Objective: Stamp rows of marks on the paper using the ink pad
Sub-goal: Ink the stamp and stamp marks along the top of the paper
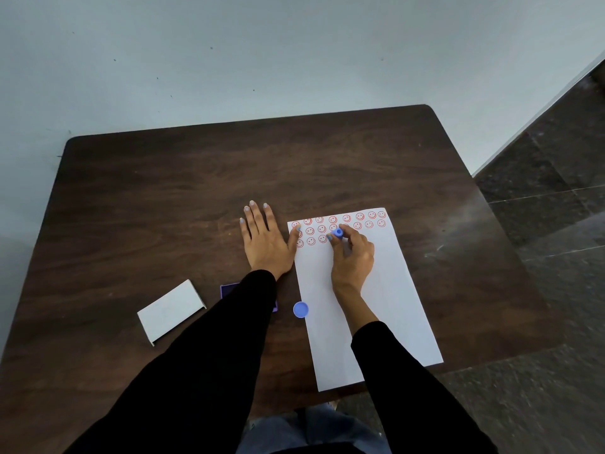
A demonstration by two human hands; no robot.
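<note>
Fingers of the right hand pinch the stamp, seemingly touching the paper; left hand lies flat.

left hand: flat, fingers spread | right hand: fingertip grip, pinched shut

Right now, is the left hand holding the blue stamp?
No. The left hand lies flat, steadying the paper, while the right hand holds the blue stamp.
</note>
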